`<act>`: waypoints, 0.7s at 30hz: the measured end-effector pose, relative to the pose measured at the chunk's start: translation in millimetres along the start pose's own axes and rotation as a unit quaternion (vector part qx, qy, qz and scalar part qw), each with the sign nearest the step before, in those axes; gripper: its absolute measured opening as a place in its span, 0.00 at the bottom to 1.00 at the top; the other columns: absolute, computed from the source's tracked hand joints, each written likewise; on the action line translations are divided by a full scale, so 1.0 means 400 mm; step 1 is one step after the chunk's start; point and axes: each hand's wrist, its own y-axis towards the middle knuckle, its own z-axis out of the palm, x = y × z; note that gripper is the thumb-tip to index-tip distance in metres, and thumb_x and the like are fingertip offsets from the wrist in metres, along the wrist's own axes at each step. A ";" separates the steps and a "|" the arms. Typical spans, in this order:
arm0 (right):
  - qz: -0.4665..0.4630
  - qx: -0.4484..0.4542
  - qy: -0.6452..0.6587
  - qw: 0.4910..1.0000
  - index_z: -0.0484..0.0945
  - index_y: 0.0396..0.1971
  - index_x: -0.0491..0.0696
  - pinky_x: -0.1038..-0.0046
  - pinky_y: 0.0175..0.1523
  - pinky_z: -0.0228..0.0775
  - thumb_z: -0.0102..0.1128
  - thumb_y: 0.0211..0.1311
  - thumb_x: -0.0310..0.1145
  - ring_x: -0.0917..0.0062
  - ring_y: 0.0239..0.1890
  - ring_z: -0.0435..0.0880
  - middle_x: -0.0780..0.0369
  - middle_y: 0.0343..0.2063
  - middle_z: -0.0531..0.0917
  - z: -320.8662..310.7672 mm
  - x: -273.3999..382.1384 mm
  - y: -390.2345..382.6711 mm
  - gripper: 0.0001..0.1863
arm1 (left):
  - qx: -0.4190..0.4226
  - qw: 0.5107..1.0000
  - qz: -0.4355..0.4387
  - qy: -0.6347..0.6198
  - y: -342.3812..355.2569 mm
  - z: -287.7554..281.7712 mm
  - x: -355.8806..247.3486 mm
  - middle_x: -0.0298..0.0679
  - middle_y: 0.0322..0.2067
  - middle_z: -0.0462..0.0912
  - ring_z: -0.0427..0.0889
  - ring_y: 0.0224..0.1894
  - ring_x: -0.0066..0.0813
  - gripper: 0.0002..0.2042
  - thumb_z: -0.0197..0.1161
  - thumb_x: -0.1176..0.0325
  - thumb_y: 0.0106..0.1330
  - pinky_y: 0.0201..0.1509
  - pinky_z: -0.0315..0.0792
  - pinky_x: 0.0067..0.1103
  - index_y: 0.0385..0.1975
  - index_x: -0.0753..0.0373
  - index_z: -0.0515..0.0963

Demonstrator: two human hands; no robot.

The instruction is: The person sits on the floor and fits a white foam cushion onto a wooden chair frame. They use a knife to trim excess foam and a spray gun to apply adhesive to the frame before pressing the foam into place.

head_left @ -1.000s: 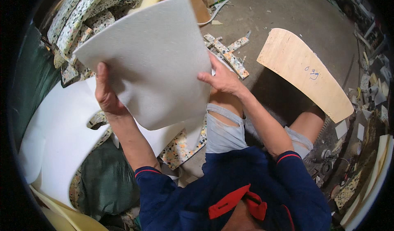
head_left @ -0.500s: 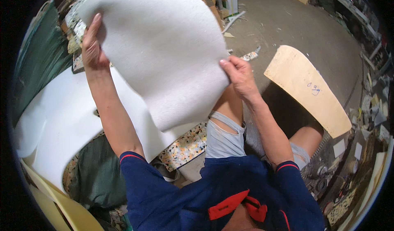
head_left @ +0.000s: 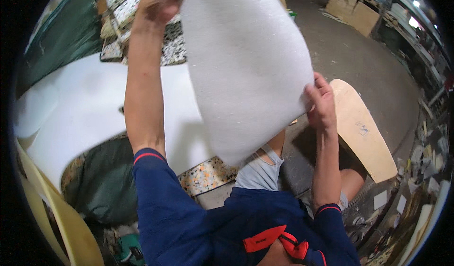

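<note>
A person in a navy shirt (head_left: pixel 184 223) with red trim held up a broad, pale grey sheet (head_left: pixel 246 67) in both hands, its smooth face toward the camera and its curved outline running out of view at the top. The fingers of the right hand (head_left: pixel 321 103) grasped the sheet's right edge, the thumb on the near face. The left hand (head_left: pixel 161 1) reached to the upper left edge, its fingers grasping there, though the frame cut off part of that hand. The sheet hung aloft in front of the person, its lower end above grey shorts (head_left: pixel 257 171). To the left spread a large white sheet (head_left: pixel 90 100), with dark green material (head_left: pixel 106 181) beside its curved edge and speckled foam pieces (head_left: pixel 120 11) heaped beyond it. A speckled slab (head_left: pixel 208 175) lay near the shorts, and a yellowish curved sheet (head_left: pixel 71 218) stood at lower left. To the right, a curved plywood board (head_left: pixel 362 129) bearing a handwritten mark slanted near the person's right leg, above a grey floor (head_left: pixel 340 53) edged with scraps (head_left: pixel 428 167).
</note>
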 end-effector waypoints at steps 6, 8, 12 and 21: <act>0.088 0.226 -0.380 0.893 0.83 0.31 0.38 0.64 0.32 0.71 0.72 0.56 0.48 0.73 0.30 0.81 0.56 0.25 0.85 0.068 -0.091 -0.055 0.24 | -0.011 0.998 -0.041 0.052 -0.001 -0.139 0.025 0.39 0.44 0.82 0.81 0.49 0.31 0.13 0.60 0.66 0.71 0.56 0.76 0.28 0.51 0.62 0.78; 0.046 0.163 -0.348 0.922 0.82 0.32 0.38 0.68 0.34 0.72 0.67 0.59 0.39 0.75 0.28 0.80 0.58 0.24 0.84 0.068 -0.119 -0.080 0.16 | -0.011 0.997 -0.040 0.057 -0.006 -0.171 0.058 0.37 0.43 0.81 0.80 0.47 0.30 0.11 0.59 0.65 0.72 0.55 0.76 0.27 0.50 0.61 0.78; -0.102 -0.019 -0.189 0.976 0.83 0.39 0.39 0.71 0.38 0.73 0.60 0.59 0.29 0.75 0.29 0.82 0.56 0.27 0.85 0.055 -0.021 -0.116 0.11 | -0.007 0.998 -0.030 0.063 -0.015 -0.165 0.094 0.35 0.39 0.80 0.79 0.43 0.29 0.09 0.57 0.64 0.73 0.52 0.75 0.27 0.46 0.60 0.77; -0.286 0.135 -0.463 0.828 0.80 0.58 0.48 0.71 0.21 0.65 0.63 0.52 0.27 0.74 0.20 0.71 0.67 0.20 0.67 0.070 0.291 -0.357 0.28 | 0.000 0.999 -0.007 0.053 -0.043 -0.131 0.121 0.31 0.31 0.76 0.75 0.35 0.25 0.09 0.51 0.60 0.76 0.44 0.73 0.25 0.39 0.56 0.76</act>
